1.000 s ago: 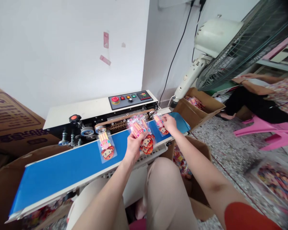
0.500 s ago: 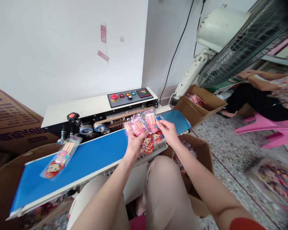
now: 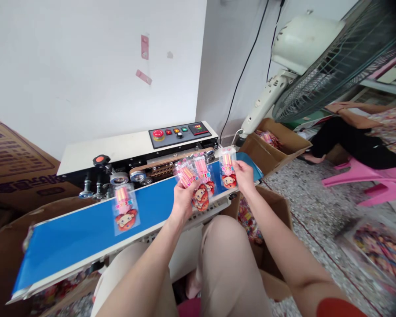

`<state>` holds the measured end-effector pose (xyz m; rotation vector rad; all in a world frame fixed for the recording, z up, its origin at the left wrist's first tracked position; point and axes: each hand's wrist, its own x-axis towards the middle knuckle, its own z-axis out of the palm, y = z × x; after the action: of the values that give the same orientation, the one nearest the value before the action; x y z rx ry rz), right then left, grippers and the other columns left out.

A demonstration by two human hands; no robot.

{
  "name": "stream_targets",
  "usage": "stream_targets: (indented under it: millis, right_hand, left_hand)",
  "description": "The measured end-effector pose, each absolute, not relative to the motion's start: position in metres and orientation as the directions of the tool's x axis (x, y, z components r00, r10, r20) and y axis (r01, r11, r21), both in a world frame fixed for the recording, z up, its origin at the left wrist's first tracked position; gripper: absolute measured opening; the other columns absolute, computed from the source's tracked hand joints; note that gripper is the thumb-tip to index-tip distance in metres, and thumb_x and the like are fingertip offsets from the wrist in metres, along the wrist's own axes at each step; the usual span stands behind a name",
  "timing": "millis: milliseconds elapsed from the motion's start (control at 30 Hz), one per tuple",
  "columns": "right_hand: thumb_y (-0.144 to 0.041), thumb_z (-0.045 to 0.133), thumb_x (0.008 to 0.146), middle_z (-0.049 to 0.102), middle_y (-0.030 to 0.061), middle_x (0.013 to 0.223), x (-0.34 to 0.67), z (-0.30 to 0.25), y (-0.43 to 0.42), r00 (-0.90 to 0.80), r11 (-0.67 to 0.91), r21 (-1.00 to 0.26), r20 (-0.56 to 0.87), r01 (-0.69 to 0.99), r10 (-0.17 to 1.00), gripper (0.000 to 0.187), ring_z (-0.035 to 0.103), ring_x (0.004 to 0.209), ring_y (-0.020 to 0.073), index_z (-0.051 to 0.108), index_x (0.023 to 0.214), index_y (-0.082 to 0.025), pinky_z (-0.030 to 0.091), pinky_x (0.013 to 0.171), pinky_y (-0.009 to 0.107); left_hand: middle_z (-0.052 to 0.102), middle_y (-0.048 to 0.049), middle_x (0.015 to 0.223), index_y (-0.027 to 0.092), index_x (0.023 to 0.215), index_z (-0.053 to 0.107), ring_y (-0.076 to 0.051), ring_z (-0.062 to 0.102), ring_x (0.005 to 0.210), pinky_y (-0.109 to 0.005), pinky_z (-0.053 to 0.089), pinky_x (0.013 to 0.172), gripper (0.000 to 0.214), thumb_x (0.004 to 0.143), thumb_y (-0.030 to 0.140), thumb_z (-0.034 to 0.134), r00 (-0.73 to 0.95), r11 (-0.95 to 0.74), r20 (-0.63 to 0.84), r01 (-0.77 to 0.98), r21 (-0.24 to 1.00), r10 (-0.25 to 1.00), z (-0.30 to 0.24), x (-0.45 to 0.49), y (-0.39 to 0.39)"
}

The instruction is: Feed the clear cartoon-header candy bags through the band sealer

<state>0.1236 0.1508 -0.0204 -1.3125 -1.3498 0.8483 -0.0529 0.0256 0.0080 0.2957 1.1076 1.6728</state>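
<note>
My left hand [image 3: 183, 201] is closed round a fan of several clear candy packets [image 3: 195, 181] with pink sticks and a cartoon face, held over the right part of the blue conveyor belt [image 3: 79, 235]. My right hand [image 3: 243, 174] pinches a single packet [image 3: 228, 171] by its side, just above the belt's right end near the sealing machine [image 3: 132, 152]. Another packet [image 3: 125, 211] lies flat on the belt to the left, its top under the sealer's rollers.
Open cardboard boxes [image 3: 273, 145] with more packets stand right of the machine and below the belt's ends. A big brown carton [image 3: 16, 169] is at the left. A standing fan [image 3: 320, 57] leans in at upper right. Another person [image 3: 372, 132] sits beyond it by pink stools [image 3: 376, 182].
My right hand drew one packet from the fan in my left hand and carried it right to the belt's end. The packet on the belt a second ago has gone; another rides mid-belt.
</note>
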Motion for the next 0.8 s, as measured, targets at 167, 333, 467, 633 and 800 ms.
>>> stream_targets:
  millis: [167,333,467,633,800]
  right_hand:
    - [-0.042,0.048,0.084,0.067,0.0069,0.07,0.122,-0.022,0.187,0.003,0.107,-0.641,0.168,0.76,0.986,0.034,0.059,0.069,0.0203,0.064,0.065,-0.019,0.04,0.061,0.028]
    - [-0.044,0.049,0.086,0.071,0.0116,0.087,0.102,-0.008,0.178,-0.086,0.194,-0.6,0.205,0.776,0.975,0.033,0.063,0.084,0.0244,0.07,0.091,-0.019,0.044,0.072,0.031]
    - [-0.059,0.043,0.087,0.07,0.0085,0.09,0.09,0.0,0.129,-0.224,0.236,-0.903,0.162,0.359,0.961,0.048,0.065,0.085,0.0214,0.067,0.099,-0.019,0.049,0.074,0.031]
    - [-0.057,0.063,0.074,0.069,0.0032,0.079,0.087,-0.006,0.099,-0.22,0.116,-0.991,0.098,0.071,0.971,0.041,0.064,0.073,0.0189,0.063,0.09,-0.019,0.052,0.07,0.031]
    - [-0.053,0.064,0.071,0.067,0.0036,0.071,0.123,-0.027,0.16,0.027,0.047,-0.933,0.061,0.357,0.998,0.034,0.062,0.066,0.0192,0.061,0.074,-0.019,0.049,0.062,0.03]
  left_hand:
    - [0.073,-0.0041,0.075,0.014,0.082,0.069,-0.017,0.065,0.061,-0.03,0.052,0.065,0.041,0.048,0.028,0.087,-0.404,-0.012,-0.298,-0.61,0.792,0.865,0.01,-0.051,0.026]
    - [0.073,-0.005,0.076,0.014,0.084,0.068,-0.019,0.067,0.064,-0.033,0.053,0.068,0.044,0.049,0.032,0.087,-0.414,-0.039,-0.278,-0.611,0.791,0.867,0.011,-0.051,0.027]
    - [0.073,-0.0053,0.078,0.014,0.085,0.068,-0.019,0.066,0.064,-0.033,0.052,0.069,0.045,0.049,0.033,0.087,-0.411,-0.038,-0.281,-0.617,0.786,0.867,0.012,-0.05,0.027]
    - [0.072,-0.0042,0.074,0.014,0.082,0.068,-0.016,0.064,0.06,-0.03,0.051,0.066,0.041,0.05,0.031,0.087,-0.378,-0.009,-0.282,-0.611,0.792,0.882,0.012,-0.045,0.027]
    - [0.068,-0.0029,0.066,0.013,0.078,0.067,-0.015,0.061,0.056,-0.029,0.05,0.062,0.039,0.048,0.03,0.086,-0.371,0.049,-0.329,-0.596,0.801,0.868,0.012,-0.047,0.026]
